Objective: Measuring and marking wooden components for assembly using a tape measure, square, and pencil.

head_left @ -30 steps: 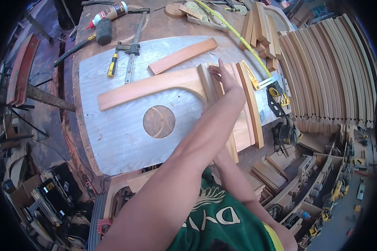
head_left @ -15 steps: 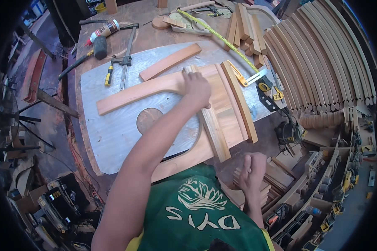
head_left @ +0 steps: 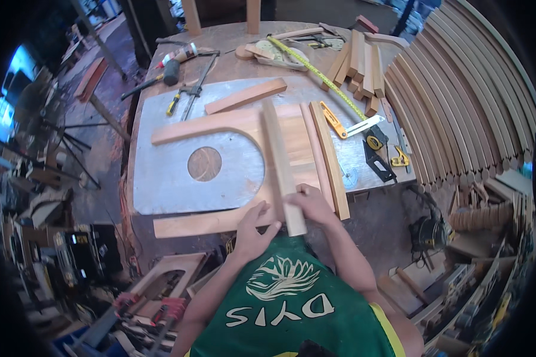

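A U-shaped wooden panel (head_left: 211,221) lies on the workbench, its two legs toward the left and a rounded cut-out between them. Across its solid end runs a long square wooden bar (head_left: 278,152), slightly blurred. My right hand (head_left: 313,206) is closed round the bar's near end, close to my body. Beside that end, over the panel's near leg, my left hand (head_left: 255,233) has its thumb and fingers apart and holds nothing. Another wooden strip (head_left: 329,160) lies along the panel's right edge. A loose wooden piece (head_left: 246,96) rests behind the far leg.
A bar clamp (head_left: 192,89), a mallet (head_left: 171,71) and a glue bottle (head_left: 184,52) lie at the far left. To the right are a tape measure (head_left: 373,141), a sliding bevel (head_left: 335,122) and stacked wood blocks (head_left: 358,62). Many curved wooden pieces (head_left: 458,95) stand beside the bench.
My left hand has left the bar's far part and come back near my body. My right hand has risen from beside the bench and taken hold of the bar's near end.
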Tool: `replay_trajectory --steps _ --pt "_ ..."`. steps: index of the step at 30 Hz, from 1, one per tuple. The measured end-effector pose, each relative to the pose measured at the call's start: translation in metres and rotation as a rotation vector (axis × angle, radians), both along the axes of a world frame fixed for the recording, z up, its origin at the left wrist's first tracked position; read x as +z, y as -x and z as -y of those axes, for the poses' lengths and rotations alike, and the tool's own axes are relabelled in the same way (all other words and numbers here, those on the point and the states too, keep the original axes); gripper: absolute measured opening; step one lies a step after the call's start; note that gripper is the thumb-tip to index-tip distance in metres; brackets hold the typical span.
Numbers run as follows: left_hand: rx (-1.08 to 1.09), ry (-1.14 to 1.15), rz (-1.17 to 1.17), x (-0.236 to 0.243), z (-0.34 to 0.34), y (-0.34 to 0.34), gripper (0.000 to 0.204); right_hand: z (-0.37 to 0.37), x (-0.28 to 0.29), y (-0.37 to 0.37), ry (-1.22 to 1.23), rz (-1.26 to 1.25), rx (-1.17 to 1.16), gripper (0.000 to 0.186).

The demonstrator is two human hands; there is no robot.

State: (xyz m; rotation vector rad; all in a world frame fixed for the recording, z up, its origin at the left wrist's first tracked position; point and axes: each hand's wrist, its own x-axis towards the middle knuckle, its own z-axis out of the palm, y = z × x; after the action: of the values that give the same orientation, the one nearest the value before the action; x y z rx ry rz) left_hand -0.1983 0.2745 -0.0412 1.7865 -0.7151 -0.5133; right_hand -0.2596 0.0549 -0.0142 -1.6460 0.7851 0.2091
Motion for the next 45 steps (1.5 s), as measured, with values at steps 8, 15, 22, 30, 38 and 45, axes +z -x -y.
replay_trajectory --steps 8,15,22,30,38,45 --pt "-0.273 0.194 -0.188 0.038 0.033 0.070 0.079 0.040 0.033 0.103 -0.254 0.534 -0.130 0.057" --pt "0.061 0.023 -0.134 0.015 0.008 0.068 0.056 0.121 0.032 0.175 0.492 0.307 -0.300 0.051" --pt "0.134 0.008 -0.138 0.026 -0.008 0.059 0.052 0.116 0.032 0.201 0.005 0.323 -0.435 0.047" --pt "-0.309 0.018 0.250 0.065 0.083 0.041 0.062 0.020 0.032 0.087 0.300 0.784 -0.461 0.071" --pt "-0.300 -0.031 0.268 0.032 0.092 -0.096 0.050 0.061 0.103 -0.030 0.266 0.768 -0.303 0.079" --pt "-0.237 0.088 0.574 -0.024 0.132 -0.247 0.054 0.070 0.091 -0.165 0.430 0.715 -0.318 0.070"
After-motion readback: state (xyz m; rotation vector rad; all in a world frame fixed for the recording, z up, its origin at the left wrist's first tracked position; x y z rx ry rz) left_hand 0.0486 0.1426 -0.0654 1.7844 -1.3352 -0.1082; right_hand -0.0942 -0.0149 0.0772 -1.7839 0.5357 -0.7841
